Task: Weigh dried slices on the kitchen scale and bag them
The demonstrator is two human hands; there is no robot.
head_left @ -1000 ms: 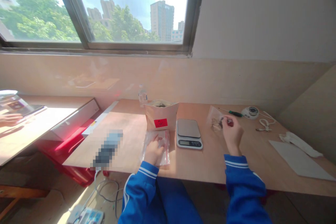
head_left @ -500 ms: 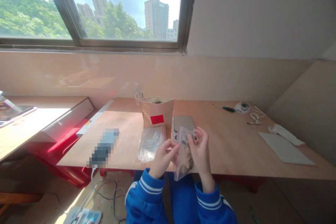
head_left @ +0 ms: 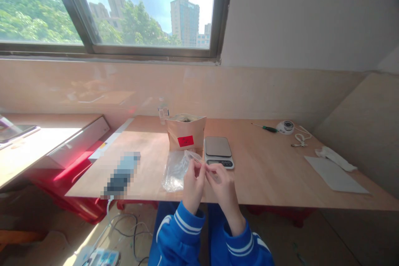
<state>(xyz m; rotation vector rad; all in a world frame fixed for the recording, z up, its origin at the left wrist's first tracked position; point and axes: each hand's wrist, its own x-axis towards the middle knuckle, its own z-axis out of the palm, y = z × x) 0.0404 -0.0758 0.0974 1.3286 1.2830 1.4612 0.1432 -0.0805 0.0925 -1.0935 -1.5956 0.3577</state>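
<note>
Tan table (head_left: 264,174) before me: open brown pouch (head_left: 174,133) upright, clear plastic bags (head_left: 173,173) flat just in front of it, scale (head_left: 218,147) beside it on my right, bottle (head_left: 163,112) behind. Farther right, a screwdriver (head_left: 269,129) near a white dome camera (head_left: 284,128), a cord (head_left: 301,139), a grey sheet (head_left: 335,175). On my left, a blurred-out object (head_left: 121,174).

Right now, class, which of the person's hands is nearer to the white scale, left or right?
Right. The right hand is just in front of the white scale, close to its near edge; the left hand is in front too, but off to its left.
</note>
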